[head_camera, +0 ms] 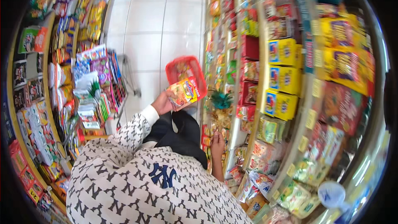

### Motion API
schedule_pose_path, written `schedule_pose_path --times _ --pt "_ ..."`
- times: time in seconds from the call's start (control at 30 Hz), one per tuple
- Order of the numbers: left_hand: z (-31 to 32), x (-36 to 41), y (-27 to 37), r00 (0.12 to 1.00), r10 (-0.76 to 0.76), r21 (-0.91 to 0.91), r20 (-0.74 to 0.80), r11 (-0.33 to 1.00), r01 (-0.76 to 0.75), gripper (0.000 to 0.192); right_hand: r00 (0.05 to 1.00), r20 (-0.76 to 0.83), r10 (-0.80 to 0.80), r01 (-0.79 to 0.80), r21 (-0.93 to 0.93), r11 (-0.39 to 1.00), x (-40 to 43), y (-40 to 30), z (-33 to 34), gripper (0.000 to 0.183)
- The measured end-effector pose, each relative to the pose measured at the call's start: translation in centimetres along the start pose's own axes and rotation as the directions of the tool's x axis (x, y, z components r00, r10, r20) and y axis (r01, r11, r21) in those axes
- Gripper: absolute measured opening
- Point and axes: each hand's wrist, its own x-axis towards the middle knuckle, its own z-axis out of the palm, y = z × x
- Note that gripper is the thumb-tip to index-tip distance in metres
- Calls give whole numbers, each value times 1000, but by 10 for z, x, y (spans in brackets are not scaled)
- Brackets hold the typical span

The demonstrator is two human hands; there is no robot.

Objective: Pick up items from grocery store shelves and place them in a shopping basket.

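Observation:
My left hand (164,102) grips the edge of a printed food packet (183,95), orange and red, which bears writing. Just beyond it is a red plastic bin (203,82) with some packets (182,68) inside. The food packet overlaps the bin's near side; whether the bin rests on the floor or on something else, I cannot tell. Beside the right-hand shelves, my right hand (217,141) has its fingers closed around the handle of a feather duster, whose teal and golden-brown feathers (221,99) point away from me. Most of the handle is hidden.
Shelves of packaged snacks line the left, and more shelves rise at right with yellow boxes (283,77) and yellow bags (340,63). A wire cart (119,99) full of packets stands at left. White floor tiles (144,31) run between.

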Motion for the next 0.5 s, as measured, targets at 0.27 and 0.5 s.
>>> schedule_pose_path --times 0.27,0.5 --pt "134 -48 29 920 -70 478 385 868 -134 73 769 134 -626 628 -343 698 -46 -187 -9 28" --pt "184 -78 16 810 77 101 582 981 -166 79 767 -84 -636 568 -371 734 -14 -202 -36 27"
